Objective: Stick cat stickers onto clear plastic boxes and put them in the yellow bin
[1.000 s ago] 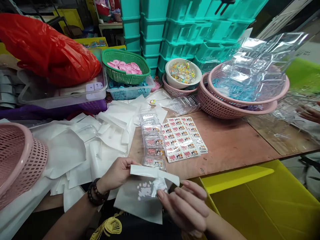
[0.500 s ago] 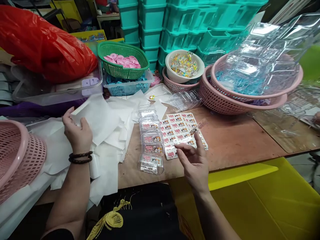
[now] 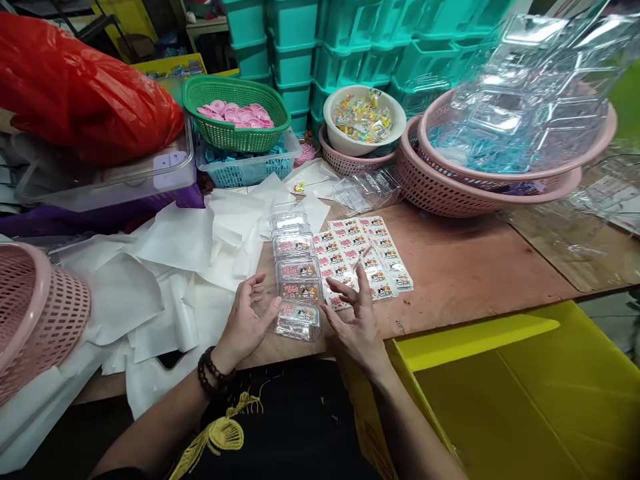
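A row of clear plastic cases [image 3: 299, 270] runs away from me on the table, several bearing a cartoon cat-and-dog-like label with pink lettering. My left hand [image 3: 247, 320] is open at the left of the nearest case [image 3: 299, 320], its thumb tip at the case's edge. On the other side, my right hand [image 3: 356, 327] has its fingers spread, the thumb close to the same case. A small, thin piece shows at the right index fingertip; I cannot make out whether it is a label. Beyond that hand lie overlapping sticker sheets [image 3: 385, 250] printed with the same picture.
White backing papers [image 3: 183, 240] are heaped left of the cases. Pink baskets [image 3: 450, 193] with clear packaging stand at the right, a white bowl [image 3: 345, 141] and a green basket [image 3: 235, 139] behind. A yellow box [image 3: 500, 387] sits below the table's front edge.
My left hand has come from above the papers rightward and down to the nearest case. My right hand has shifted left towards it. The paper by the left hand now lies on the heap.
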A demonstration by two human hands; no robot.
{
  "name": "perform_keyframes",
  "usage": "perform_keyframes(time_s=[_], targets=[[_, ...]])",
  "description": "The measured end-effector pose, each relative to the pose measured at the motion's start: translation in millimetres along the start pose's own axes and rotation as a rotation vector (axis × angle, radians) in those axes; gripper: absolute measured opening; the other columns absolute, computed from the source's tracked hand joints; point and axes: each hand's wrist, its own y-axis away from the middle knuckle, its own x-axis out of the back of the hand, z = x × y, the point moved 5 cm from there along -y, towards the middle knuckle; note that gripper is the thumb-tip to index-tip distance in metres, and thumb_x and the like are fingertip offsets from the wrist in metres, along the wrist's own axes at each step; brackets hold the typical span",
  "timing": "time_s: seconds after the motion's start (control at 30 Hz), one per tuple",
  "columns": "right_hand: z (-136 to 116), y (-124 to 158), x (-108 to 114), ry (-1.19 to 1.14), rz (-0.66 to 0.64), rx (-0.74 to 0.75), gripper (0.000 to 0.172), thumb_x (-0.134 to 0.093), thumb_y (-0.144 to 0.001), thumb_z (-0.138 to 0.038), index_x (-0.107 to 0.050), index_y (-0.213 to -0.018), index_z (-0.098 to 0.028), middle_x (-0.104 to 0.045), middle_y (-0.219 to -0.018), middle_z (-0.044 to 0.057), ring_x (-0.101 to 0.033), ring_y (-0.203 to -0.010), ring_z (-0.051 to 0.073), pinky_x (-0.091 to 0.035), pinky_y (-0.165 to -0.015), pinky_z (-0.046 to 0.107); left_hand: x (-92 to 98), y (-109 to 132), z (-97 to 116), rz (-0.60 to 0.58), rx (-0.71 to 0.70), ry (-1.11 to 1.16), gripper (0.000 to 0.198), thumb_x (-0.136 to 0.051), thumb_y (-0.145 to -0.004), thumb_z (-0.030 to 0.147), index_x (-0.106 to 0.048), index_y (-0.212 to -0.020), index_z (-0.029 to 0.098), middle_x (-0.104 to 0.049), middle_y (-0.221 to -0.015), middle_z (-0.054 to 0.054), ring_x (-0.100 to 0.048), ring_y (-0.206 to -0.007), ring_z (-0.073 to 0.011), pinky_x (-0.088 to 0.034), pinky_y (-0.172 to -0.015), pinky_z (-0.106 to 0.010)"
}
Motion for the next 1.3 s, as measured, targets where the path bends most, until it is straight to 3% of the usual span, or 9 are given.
perform_keyframes(time_s=[0.2, 0.43, 0.63, 0.77, 0.83, 0.9, 1.07, 1.2, 1.3], targets=[[-2.3, -2.1, -6.0, 0.013, 0.051, 0.04, 0.085, -0.06, -0.093, -0.03, -0.007, -0.159, -0.023, -0.07, -0.121, 0.014, -0.07, -0.1, 0.021, -0.058, -0.091, 0.041, -17.4, 15.2, -14.8, -0.087, 0.016, 0.079, 0.077, -0.078, -0.077, 0.038, -0.036, -0.139, 0.023, -0.048, -0.142, -0.014, -0.057, -0.124, -0.0252, -0.047, -0.108, -0.046], [2.7, 2.1, -11.1, 0.079, 0.157, 0.013, 0.08, -0.06, -0.092, -0.029, -0.015, -0.158, -0.019, -0.074, -0.11, 0.012, -0.072, -0.09, 0.02, -0.06, -0.085, 0.039, -19.3, 27.0, -28.3, -0.097, -0.002, 0.123, 0.048, -0.057, -0.088, 0.019, -0.044, -0.134, 0.021, -0.057, -0.136, -0.014, -0.063, -0.119, -0.0222, -0.055, -0.102, -0.043], [6.8, 2.5, -17.2, 0.073, 0.213, 0.082, 0.078, -0.061, -0.089, -0.022, -0.02, -0.155, -0.022, -0.073, -0.106, 0.01, -0.071, -0.083, 0.018, -0.06, -0.078, 0.035, -17.8, 28.7, -27.6, -0.058, -0.087, -0.031, 0.061, -0.061, -0.083, 0.018, -0.041, -0.14, 0.023, -0.052, -0.141, -0.014, -0.063, -0.119, -0.0246, -0.057, -0.099, -0.044], [6.2, 2.2, -18.7, 0.112, 0.244, 0.124, 0.077, -0.061, -0.089, -0.02, -0.021, -0.154, -0.025, -0.07, -0.104, 0.007, -0.068, -0.078, 0.016, -0.059, -0.074, 0.032, -12.9, 22.0, -6.0, -0.112, -0.287, -0.209, 0.086, -0.063, -0.075, 0.011, -0.026, -0.152, 0.025, -0.026, -0.161, -0.016, -0.03, -0.148, -0.0344, -0.034, -0.118, -0.055], [3.9, 2.6, -17.4, 0.171, 0.291, 0.155, 0.076, -0.062, -0.088, -0.02, -0.023, -0.153, -0.025, -0.069, -0.103, 0.006, -0.067, -0.079, 0.016, -0.058, -0.075, 0.033, -7.0, 16.0, 4.8, -0.218, -0.382, -0.151, 0.094, -0.063, -0.077, 0.014, -0.015, -0.156, 0.025, -0.006, -0.167, -0.015, -0.011, -0.153, -0.0366, -0.021, -0.122, -0.059], [1.0, 2.2, -17.3, 0.209, 0.317, 0.205, 0.076, -0.063, -0.088, -0.019, -0.024, -0.153, -0.025, -0.068, -0.101, 0.006, -0.067, -0.084, 0.017, -0.058, -0.077, 0.034, 1.2, 7.2, 12.5, -0.313, -0.426, -0.022, 0.09, -0.06, -0.082, 0.023, -0.012, -0.158, 0.025, 0.002, -0.168, -0.012, -0.003, -0.154, -0.0363, -0.014, -0.123, -0.06], [1.3, -3.8, -19.8, 0.128, 0.34, 0.229, 0.077, -0.064, -0.086, -0.016, -0.026, -0.152, -0.026, -0.07, -0.094, 0.003, -0.07, -0.084, 0.017, -0.06, -0.078, 0.034, 4.9, -24.0, 19.0, -0.295, -0.415, -0.047, 0.071, -0.06, -0.092, 0.035, -0.027, -0.154, 0.031, -0.015, -0.167, -0.009, -0.013, -0.154, -0.0318, -0.018, -0.123, -0.058], [7.1, -8.8, -21.3, 0.056, 0.33, 0.164, 0.078, -0.061, -0.083, -0.012, -0.027, -0.151, -0.029, -0.069, -0.1, 0.004, -0.069, -0.086, 0.017, -0.06, -0.066, 0.028, -16.5, -38.1, 21.3, -0.345, -0.5, -0.179, 0.055, -0.06, -0.093, 0.038, -0.045, -0.145, 0.03, -0.038, -0.159, -0.008, -0.022, -0.152, -0.0315, -0.017, -0.122, -0.061], [10.0, -11.6, -22.1, 0.037, 0.296, 0.149, 0.081, -0.058, -0.079, -0.008, -0.026, -0.151, -0.03, -0.066, -0.107, 0.005, -0.068, -0.089, 0.017, -0.058, -0.059, 0.024, -27.1, -41.2, 20.2, -0.377, -0.516, -0.259, 0.064, -0.065, -0.088, 0.042, -0.044, -0.147, 0.028, -0.042, -0.157, -0.009, -0.019, -0.152, -0.0343, -0.015, -0.121, -0.064]])
